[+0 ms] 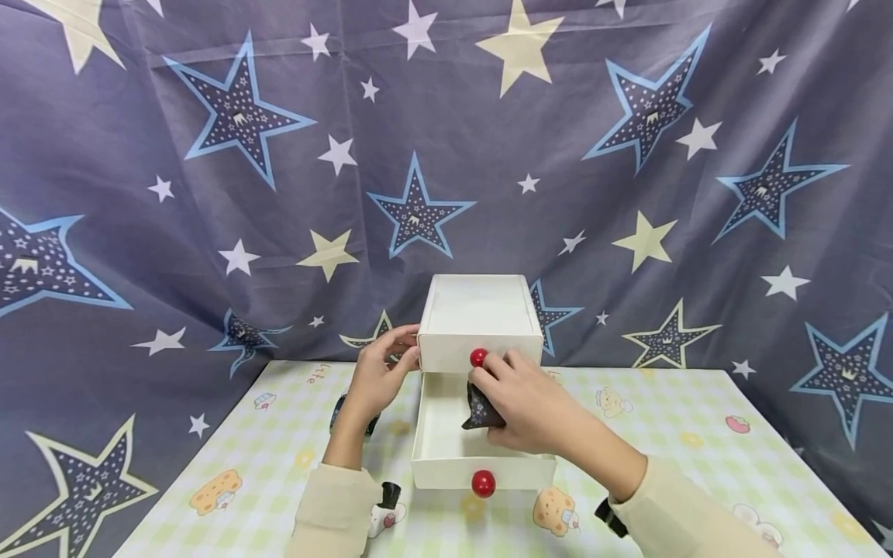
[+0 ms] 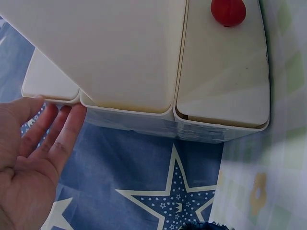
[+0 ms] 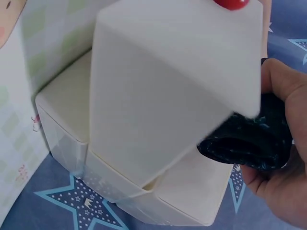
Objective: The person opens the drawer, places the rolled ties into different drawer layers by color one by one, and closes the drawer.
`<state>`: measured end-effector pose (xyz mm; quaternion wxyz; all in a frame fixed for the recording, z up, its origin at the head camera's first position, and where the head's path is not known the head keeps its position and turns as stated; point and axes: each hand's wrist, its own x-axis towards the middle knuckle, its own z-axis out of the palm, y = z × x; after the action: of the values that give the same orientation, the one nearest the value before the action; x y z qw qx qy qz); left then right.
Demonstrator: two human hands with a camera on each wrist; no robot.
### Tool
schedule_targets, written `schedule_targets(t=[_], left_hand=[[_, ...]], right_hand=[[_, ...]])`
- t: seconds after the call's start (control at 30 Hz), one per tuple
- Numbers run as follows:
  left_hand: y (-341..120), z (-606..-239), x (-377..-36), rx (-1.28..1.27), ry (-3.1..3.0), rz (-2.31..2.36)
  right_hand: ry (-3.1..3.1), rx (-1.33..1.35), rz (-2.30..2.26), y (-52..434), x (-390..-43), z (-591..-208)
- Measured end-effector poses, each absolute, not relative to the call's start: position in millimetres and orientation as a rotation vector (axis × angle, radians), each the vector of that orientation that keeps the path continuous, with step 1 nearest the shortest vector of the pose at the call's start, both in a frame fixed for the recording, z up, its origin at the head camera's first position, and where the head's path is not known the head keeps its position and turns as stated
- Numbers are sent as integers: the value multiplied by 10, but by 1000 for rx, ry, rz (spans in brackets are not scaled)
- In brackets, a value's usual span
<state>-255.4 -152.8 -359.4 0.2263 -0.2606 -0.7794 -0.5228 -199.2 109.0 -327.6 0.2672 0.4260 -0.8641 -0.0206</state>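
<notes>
A white drawer unit (image 1: pixel 481 306) with red knobs stands on the table, its middle drawer (image 1: pixel 446 418) pulled out. My left hand (image 1: pixel 380 376) is at the unit's left side, up by the top drawer; in the left wrist view its extended fingers (image 2: pixel 64 139) touch the edge there. Over the pulled-out drawer, my right hand (image 1: pixel 526 399) grips a dark patterned cloth (image 1: pixel 483 407). Seen from the right wrist, the cloth (image 3: pixel 249 143) looks rolled or folded, with an open end beside the drawer's corner. The top drawer's red knob (image 1: pixel 478 357) is right by the right fingers.
A green-checked tablecloth (image 1: pixel 265 457) with cartoon prints covers the table. Behind the unit hangs a dark curtain (image 1: pixel 446 124) with a star pattern. The drawer's front red knob (image 1: pixel 484 483) juts toward me between my forearms.
</notes>
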Motion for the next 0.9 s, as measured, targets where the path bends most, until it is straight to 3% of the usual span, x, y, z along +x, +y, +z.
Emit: schedule_targets(t=[0.57,0.9], left_hand=[[-1544,-3579,-2545,-728,-2133,-1442],[-1607,-3782,-2795,-721,-2132,-1468]], right_hand=[[-2323,1168,-280,968,-2154,-3554],[-2345,1133,-364,1005,-2286,-3676]])
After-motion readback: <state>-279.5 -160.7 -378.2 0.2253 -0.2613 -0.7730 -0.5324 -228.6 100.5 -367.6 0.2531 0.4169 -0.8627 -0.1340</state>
